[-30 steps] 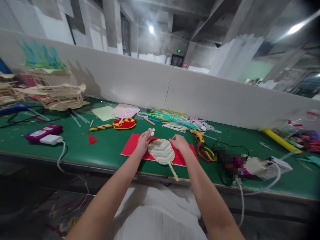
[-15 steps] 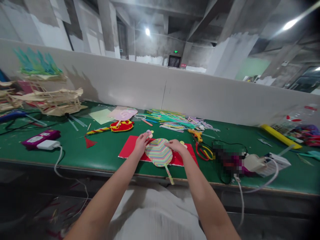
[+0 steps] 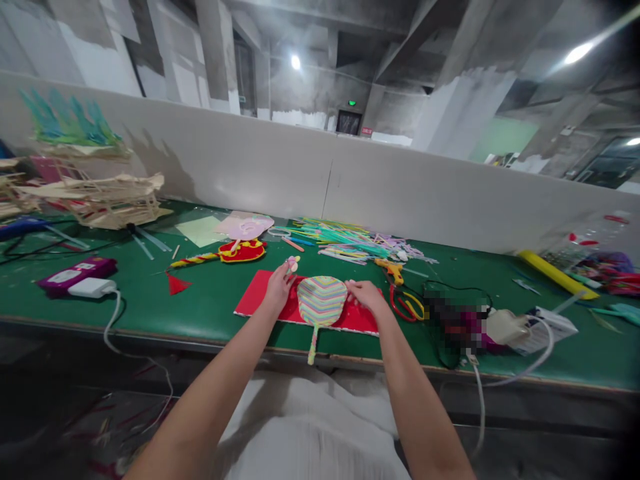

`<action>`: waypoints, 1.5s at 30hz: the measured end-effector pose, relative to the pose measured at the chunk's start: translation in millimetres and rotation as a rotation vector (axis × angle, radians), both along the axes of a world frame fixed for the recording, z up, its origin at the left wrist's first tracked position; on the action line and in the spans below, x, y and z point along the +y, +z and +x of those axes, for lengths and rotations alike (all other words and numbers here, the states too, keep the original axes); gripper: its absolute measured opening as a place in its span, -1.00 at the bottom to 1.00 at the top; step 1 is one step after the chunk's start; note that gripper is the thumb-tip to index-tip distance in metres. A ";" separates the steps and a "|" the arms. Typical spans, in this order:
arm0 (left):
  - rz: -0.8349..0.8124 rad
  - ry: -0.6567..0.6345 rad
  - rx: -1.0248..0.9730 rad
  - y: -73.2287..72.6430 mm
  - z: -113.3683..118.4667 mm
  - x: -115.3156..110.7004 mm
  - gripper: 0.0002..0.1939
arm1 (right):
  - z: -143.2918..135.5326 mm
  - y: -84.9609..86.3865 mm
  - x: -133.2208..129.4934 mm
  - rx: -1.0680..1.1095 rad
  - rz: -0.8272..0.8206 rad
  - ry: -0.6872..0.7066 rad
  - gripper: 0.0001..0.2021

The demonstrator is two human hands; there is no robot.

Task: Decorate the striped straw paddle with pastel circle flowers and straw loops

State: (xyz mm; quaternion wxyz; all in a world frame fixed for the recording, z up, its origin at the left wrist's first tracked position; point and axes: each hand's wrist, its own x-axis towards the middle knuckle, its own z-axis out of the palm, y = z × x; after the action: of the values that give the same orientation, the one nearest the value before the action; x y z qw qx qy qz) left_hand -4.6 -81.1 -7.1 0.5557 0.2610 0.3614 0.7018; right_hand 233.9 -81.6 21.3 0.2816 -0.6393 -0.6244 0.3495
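Note:
A striped pastel fan (image 3: pixel 323 301) with a rounded head and short handle lies over a red board (image 3: pixel 256 293), its handle pointing toward me past the table's front edge. My left hand (image 3: pixel 278 292) is left of the fan, its fingers pinched on a small paper flower (image 3: pixel 293 263) with pink and pale yellow petals. My right hand (image 3: pixel 365 295) is closed at the fan's upper right rim, thumb and forefinger on the edge.
Behind lie a red fan with a yellow edge (image 3: pixel 242 251) and many coloured pipe cleaners (image 3: pixel 345 237). At right are an orange glue gun (image 3: pixel 391 270), pliers (image 3: pixel 409 305) and a corded purple device (image 3: pixel 493 332). Another purple device (image 3: pixel 80 275) and a stick model (image 3: pixel 113 200) stand left.
The fan has turned, its handle swinging from lower right to lower left. My left hand has drawn slightly left with the flower, away from the fan; my right hand has shifted right.

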 end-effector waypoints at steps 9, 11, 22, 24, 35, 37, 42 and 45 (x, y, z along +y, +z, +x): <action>0.066 0.067 0.045 1.6 4.7 -2.0 -0.69 | 65.3 4.5 10.6 -0.222 0.157 -0.250 -0.81; 0.090 0.086 0.131 2.3 6.6 -4.0 -0.68 | 62.7 -6.6 10.9 -0.229 0.135 -0.242 -0.80; 0.169 0.063 0.546 4.0 9.6 -9.2 -0.60 | 43.5 -35.8 16.1 0.008 0.138 -0.236 -0.58; 0.169 0.075 0.580 3.5 9.6 -9.3 -0.60 | 40.5 -35.0 17.6 0.106 0.141 -0.244 -0.53; 0.187 0.033 0.716 -1.1 11.4 -6.5 -0.62 | -19.5 -31.2 16.1 0.920 0.228 -0.158 -0.62; 0.175 0.054 0.729 -0.9 11.9 -6.9 -0.65 | -22.9 -34.1 14.1 1.013 0.222 -0.178 -0.62; 0.083 0.271 0.852 -0.7 8.5 -10.5 -0.70 | -24.7 -36.5 11.1 1.092 0.218 -0.201 -0.65; -0.032 0.368 1.054 -2.1 5.0 -11.8 -0.71 | -25.7 -36.7 11.2 1.092 0.221 -0.201 -0.67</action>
State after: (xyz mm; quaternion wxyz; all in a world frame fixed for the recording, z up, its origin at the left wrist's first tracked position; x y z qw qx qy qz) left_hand 0.4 -92.9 -9.2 0.1718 0.5008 0.6407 0.5561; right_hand 208.2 -70.4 -15.5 0.6608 -0.3890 -0.3570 0.5334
